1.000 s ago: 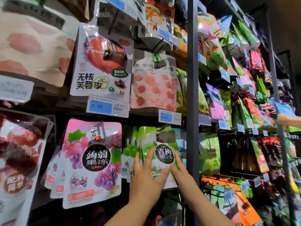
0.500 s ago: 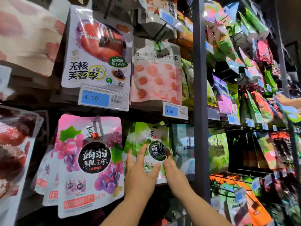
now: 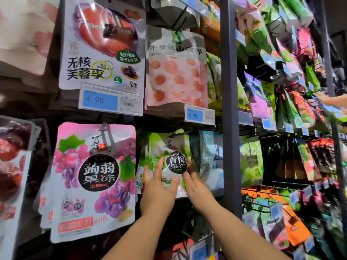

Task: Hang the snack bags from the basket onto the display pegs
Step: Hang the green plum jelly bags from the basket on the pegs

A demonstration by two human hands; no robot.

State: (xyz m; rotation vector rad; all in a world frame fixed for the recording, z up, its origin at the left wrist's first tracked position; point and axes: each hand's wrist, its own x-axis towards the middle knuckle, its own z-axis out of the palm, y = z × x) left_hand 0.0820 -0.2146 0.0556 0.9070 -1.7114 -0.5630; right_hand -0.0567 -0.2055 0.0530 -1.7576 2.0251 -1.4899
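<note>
A grey upright post splits the rack just right of where we work. Left of it, a big pink grape jelly bag hangs close beside our spot, with a plum bag and a peach bag above. The green snack bag sits between the pink bag and the post, its top at a dark peg. Our left hand and right hand press its lower half, fingers straight, thumbs nearly meeting. A blue price tag hangs just above the peg.
</note>
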